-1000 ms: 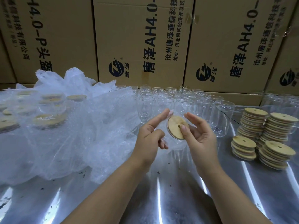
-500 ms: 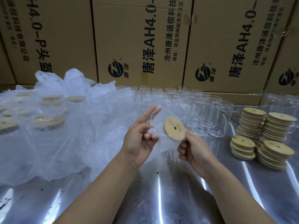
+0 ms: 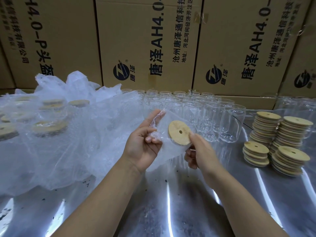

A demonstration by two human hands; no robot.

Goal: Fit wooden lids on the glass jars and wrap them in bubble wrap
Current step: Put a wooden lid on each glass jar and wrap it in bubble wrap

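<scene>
Gleaming under streaks of light, a metal table [image 3: 171, 211] stood before a wall of printed boxes [image 3: 147, 40], bearing rows of bare jars [image 3: 205, 117], stacked lids [image 3: 280, 141] at right and a heap of plastic [image 3: 68, 134] at left. Above it, the left hand [image 3: 143, 147] pinched the bubble wrap [image 3: 167, 151] between thumb and curled fingers, forefinger straight. The right hand [image 3: 200, 154] curled round the wrapped jar [image 3: 172, 156], whose lid [image 3: 179, 132] tilted toward the camera.

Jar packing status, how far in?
Done: several lidded wrapped jars lie piled on the left. In hand: the left hand pinches bubble wrap around a lidded jar that the right hand grips. Left: rows of bare jars behind, and lid stacks on the right.
</scene>
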